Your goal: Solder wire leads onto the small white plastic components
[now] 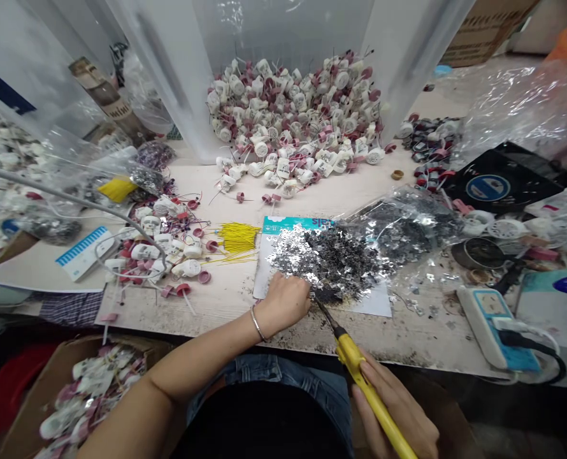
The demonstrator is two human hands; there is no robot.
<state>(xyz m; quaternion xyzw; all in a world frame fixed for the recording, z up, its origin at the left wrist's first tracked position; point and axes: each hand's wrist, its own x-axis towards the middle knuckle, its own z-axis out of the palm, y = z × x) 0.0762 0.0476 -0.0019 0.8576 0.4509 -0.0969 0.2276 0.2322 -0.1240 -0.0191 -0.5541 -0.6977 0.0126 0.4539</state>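
My right hand (398,408) grips a yellow-handled soldering iron (360,376) near the table's front edge. Its dark tip points up and left toward my left hand (286,299). My left hand rests closed on the table beside a heap of small silvery metal pieces (331,252); whatever its fingers pinch is hidden. The heap lies on a white sheet (379,303) with a teal header. A silver bracelet circles my left wrist.
A big pile of white and pink plastic parts (297,115) fills a clear bin at the back. More such parts (164,245) and yellow wires (238,239) lie left. A power strip (496,325) and black fan (498,185) sit right. A cardboard box (83,395) stands below left.
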